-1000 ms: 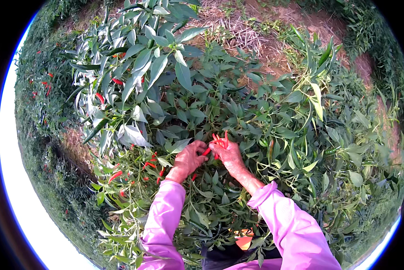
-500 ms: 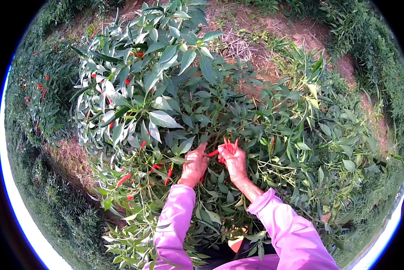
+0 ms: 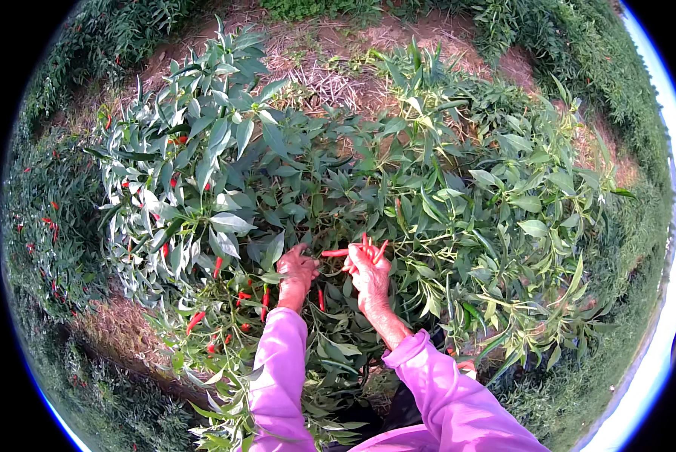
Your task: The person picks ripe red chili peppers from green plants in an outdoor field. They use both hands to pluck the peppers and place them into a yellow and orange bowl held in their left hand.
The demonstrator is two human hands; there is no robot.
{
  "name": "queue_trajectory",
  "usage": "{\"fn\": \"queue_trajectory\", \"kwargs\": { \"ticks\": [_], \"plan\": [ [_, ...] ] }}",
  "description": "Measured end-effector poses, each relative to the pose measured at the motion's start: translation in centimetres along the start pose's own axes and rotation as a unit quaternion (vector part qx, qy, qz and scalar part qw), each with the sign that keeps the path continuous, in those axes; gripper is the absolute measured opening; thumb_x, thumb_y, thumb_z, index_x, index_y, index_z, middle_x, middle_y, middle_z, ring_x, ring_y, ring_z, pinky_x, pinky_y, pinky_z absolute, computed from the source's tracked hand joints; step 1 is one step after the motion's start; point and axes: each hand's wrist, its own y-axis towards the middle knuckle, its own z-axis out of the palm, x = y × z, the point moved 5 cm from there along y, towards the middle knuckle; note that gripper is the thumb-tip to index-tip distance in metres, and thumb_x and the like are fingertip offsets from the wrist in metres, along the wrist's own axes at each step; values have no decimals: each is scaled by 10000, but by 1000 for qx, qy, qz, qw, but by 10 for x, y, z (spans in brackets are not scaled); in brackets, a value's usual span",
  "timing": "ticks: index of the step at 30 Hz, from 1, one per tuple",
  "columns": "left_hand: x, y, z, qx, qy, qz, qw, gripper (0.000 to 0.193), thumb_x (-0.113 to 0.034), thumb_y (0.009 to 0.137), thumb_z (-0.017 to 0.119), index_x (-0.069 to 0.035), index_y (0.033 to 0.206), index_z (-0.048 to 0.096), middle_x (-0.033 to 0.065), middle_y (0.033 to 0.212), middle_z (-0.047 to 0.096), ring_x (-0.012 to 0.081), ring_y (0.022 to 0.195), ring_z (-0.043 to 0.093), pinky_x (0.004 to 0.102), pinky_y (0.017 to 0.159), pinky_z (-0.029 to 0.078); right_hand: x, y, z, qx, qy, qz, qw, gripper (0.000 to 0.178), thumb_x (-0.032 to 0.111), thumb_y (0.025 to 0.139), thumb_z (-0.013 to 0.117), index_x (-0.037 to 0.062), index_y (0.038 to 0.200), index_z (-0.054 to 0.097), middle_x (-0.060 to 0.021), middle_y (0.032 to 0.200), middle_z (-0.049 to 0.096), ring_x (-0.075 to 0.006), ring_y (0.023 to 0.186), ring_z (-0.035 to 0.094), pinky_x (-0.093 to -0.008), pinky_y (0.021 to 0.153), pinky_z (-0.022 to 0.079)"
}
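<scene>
The right hand [image 3: 370,279] has its fingers closed around a small bunch of red chillies [image 3: 382,251]; a few tips poke up past the fingers, and one long chilli [image 3: 336,253] sticks out sideways toward the other hand. The left hand [image 3: 297,277] is just beside it, fingers bent and turned inward near that chilli's end; whether they touch it or pinch anything cannot be told.

A broad green leaf [image 3: 274,251] stands right by the left hand. Below and to the left of that hand, more red chillies hang among the foliage: one upright pod [image 3: 266,303] close to the wrist, another [image 3: 195,322] farther left, slanted. Between the forearms hangs a further red pod [image 3: 321,299].

Both arms wear pink-purple sleeves [image 3: 466,407], reaching in from the lower edge. Leafy chilli plants [image 3: 534,203] surround the hands, with green pods [image 3: 474,314] on the right side. Beyond them lie dry straw [image 3: 327,84] and reddish soil, and farther left another planted row [image 3: 48,264] dotted with red.
</scene>
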Motion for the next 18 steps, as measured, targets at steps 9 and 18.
{"fn": "queue_trajectory", "kwargs": {
  "ticks": [9,18],
  "plan": [
    [-8,-3,-2,52,123,82,988,366,-4,739,625,-11,1100,567,100,772,641,122,591,574,248,528,481,31,-146,-76,206,20,312,927,220,249,853,594,57,955,554,-21,679,563,-1,419,371,-136,362,225],
    [-10,6,-4,79,128,67,986,305,0,768,600,-7,1071,572,39,763,613,64,530,487,197,466,402,-15,-287,-350,-231,383,159,880,95,196,899,520,116,945,540,-26,737,545,-43,420,361,-170,330,266]
  ]
}}
